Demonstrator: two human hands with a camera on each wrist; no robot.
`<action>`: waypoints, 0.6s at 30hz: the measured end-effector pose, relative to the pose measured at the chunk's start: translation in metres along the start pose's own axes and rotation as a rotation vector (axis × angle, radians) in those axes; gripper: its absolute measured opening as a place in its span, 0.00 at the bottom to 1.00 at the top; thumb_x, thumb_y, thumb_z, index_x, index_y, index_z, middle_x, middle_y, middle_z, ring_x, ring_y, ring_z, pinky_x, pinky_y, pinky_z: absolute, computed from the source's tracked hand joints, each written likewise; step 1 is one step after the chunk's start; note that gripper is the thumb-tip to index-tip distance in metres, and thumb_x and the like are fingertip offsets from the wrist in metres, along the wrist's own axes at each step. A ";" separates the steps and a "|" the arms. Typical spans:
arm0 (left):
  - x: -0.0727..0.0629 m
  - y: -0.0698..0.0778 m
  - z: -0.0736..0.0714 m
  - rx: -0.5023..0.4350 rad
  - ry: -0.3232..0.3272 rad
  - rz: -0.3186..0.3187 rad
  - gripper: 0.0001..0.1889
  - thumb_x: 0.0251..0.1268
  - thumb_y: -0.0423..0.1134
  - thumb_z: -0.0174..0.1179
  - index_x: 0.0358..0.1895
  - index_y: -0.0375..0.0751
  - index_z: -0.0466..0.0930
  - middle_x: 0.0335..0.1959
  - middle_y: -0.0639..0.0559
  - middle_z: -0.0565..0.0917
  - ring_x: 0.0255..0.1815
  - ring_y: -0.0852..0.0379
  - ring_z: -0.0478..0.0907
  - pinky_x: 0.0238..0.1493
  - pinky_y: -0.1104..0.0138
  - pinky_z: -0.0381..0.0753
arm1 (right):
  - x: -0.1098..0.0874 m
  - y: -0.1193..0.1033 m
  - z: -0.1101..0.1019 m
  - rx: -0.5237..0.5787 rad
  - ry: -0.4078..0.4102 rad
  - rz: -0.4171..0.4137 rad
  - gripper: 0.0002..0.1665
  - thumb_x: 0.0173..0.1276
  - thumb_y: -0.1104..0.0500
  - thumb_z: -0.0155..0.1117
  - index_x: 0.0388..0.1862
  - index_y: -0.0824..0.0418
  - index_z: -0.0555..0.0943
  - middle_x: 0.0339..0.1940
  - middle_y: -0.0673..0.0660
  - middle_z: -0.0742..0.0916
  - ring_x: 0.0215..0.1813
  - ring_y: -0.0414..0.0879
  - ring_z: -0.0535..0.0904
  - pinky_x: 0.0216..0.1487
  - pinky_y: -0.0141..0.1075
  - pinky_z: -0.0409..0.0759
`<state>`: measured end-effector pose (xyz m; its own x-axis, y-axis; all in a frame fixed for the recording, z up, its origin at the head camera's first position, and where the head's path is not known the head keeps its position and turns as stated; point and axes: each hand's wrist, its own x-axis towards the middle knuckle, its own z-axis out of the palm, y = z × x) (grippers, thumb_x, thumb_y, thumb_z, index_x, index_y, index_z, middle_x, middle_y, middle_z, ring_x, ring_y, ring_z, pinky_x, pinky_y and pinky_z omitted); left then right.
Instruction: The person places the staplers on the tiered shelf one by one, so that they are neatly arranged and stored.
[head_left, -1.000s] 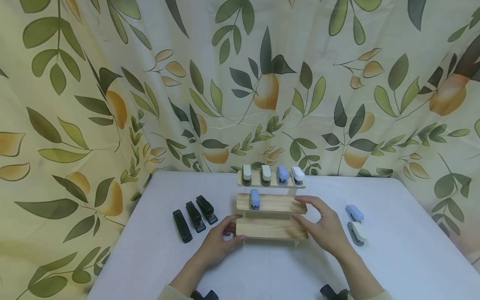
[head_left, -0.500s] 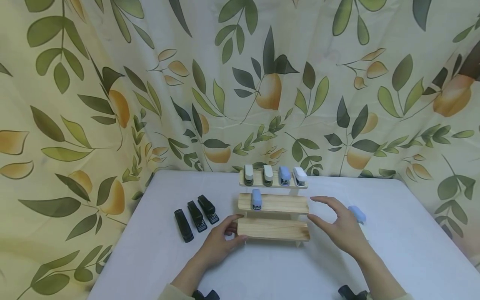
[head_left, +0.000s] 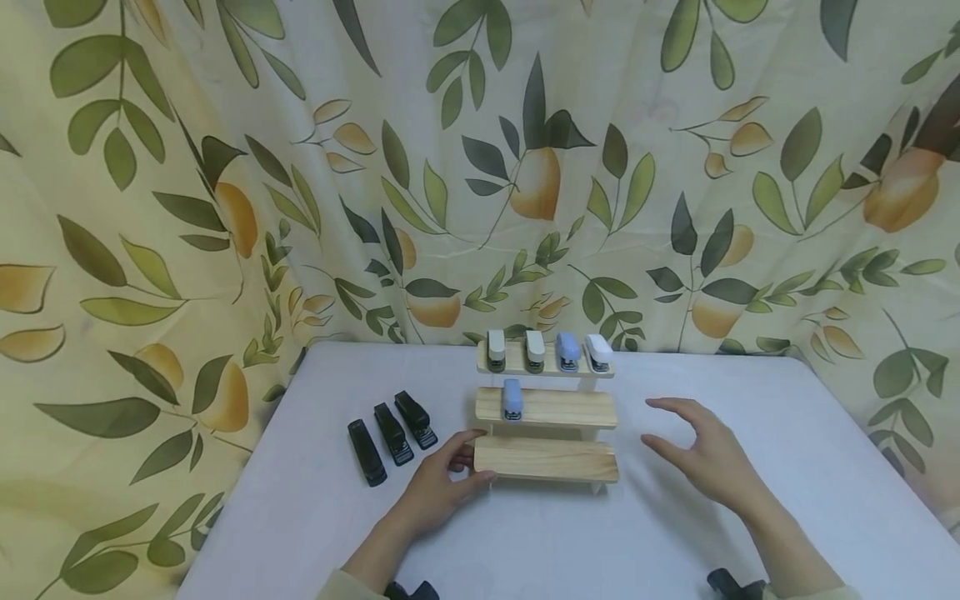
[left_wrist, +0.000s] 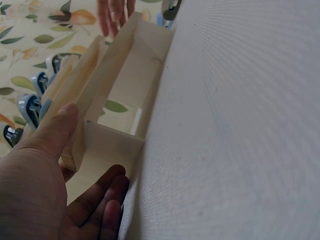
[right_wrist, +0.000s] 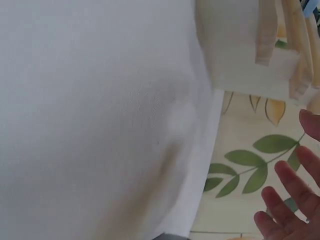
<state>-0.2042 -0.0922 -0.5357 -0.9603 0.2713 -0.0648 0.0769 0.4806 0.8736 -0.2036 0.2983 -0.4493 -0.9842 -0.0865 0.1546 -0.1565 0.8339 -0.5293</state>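
Note:
A three-tier wooden rack point(head_left: 546, 460) with pale side supports stands mid-table. My left hand point(head_left: 438, 485) grips the left end of its lowest shelf, and the left wrist view shows the thumb point(left_wrist: 62, 127) against the wood. On the middle shelf, toward the left, sits one blue stapler point(head_left: 512, 399). The top shelf carries several small staplers point(head_left: 535, 351) in a row, white or pale ones and a blue one. Held in the air to the right of the rack, my right hand point(head_left: 708, 458) has its thumb and fingers spread, touching nothing.
Three black staplers point(head_left: 392, 434) lie side by side on the white-covered table point(head_left: 570, 550), left of the rack. A curtain with leaves and fruit point(head_left: 480, 167) hangs right behind the table's far edge.
My right hand has let go of the rack's right side and moved right. It now covers the spot where a blue and a white stapler were visible. My left hand keeps its grip.

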 end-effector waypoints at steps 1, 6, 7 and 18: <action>0.000 0.000 0.000 0.000 0.000 -0.001 0.35 0.61 0.69 0.66 0.72 0.77 0.67 0.55 0.63 0.82 0.57 0.59 0.77 0.64 0.52 0.77 | 0.000 0.002 -0.001 -0.007 -0.006 0.002 0.38 0.69 0.44 0.73 0.71 0.59 0.75 0.72 0.69 0.77 0.73 0.71 0.69 0.67 0.72 0.69; -0.002 0.001 -0.002 -0.002 0.005 -0.008 0.35 0.61 0.69 0.66 0.72 0.76 0.67 0.55 0.62 0.82 0.57 0.58 0.77 0.63 0.52 0.77 | 0.002 0.011 -0.006 -0.038 -0.037 0.018 0.38 0.68 0.45 0.75 0.71 0.60 0.75 0.72 0.72 0.76 0.73 0.73 0.67 0.66 0.74 0.67; -0.002 0.001 -0.002 -0.001 0.006 -0.009 0.35 0.61 0.69 0.66 0.72 0.76 0.67 0.55 0.62 0.82 0.57 0.58 0.77 0.63 0.51 0.77 | 0.002 0.013 -0.008 -0.044 -0.040 0.021 0.38 0.67 0.45 0.75 0.70 0.61 0.75 0.72 0.72 0.76 0.73 0.74 0.67 0.66 0.74 0.67; -0.001 0.001 -0.001 -0.012 -0.005 -0.008 0.35 0.61 0.68 0.67 0.72 0.77 0.67 0.55 0.62 0.82 0.58 0.58 0.77 0.64 0.51 0.76 | -0.003 0.035 -0.021 -0.068 -0.079 0.037 0.37 0.66 0.51 0.76 0.69 0.63 0.76 0.70 0.75 0.76 0.71 0.76 0.66 0.64 0.75 0.66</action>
<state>-0.2033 -0.0928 -0.5347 -0.9596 0.2712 -0.0744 0.0655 0.4727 0.8788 -0.2044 0.3394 -0.4509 -0.9931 -0.0957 0.0684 -0.1168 0.8723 -0.4748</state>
